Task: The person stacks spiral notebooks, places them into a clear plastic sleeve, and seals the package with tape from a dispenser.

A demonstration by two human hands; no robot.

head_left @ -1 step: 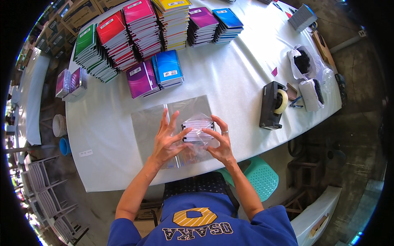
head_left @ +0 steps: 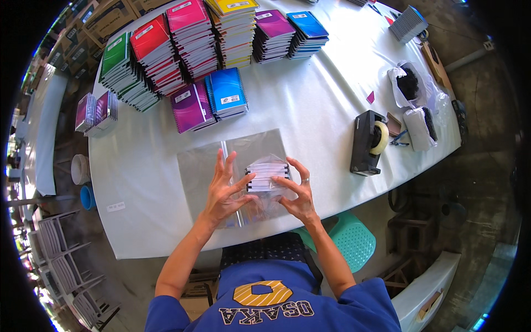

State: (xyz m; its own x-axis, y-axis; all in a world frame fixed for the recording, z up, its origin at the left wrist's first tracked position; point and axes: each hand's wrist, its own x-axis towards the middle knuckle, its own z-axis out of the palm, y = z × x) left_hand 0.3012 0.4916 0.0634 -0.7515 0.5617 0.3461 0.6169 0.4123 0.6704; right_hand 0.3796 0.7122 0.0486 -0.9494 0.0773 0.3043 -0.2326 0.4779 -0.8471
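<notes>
A stack of small spiral notebooks [head_left: 265, 181] stands on its edges in front of me, page edges up, inside a clear plastic bag [head_left: 267, 206]. My left hand [head_left: 222, 192] has its thumb and index finger against the stack's left side, with the other fingers raised and spread. On the opposite side, my right hand [head_left: 299, 195] curls its fingers and thumb around the bag and stack; a ring is on one finger. Beneath lies a pile of flat clear plastic bags [head_left: 193, 166]. The plastic between my thumbs looks gathered, though its folds are hard to make out.
Tall stacks of green [head_left: 116, 52], red [head_left: 149, 37] and yellow notebooks [head_left: 235, 33] stand at the back left. Nearer are purple [head_left: 191, 104] and blue notebooks [head_left: 225, 91]. A black tape dispenser [head_left: 362, 144] is to the right, beside blue-handled pliers [head_left: 399, 138]. A green stool [head_left: 354, 240] is below.
</notes>
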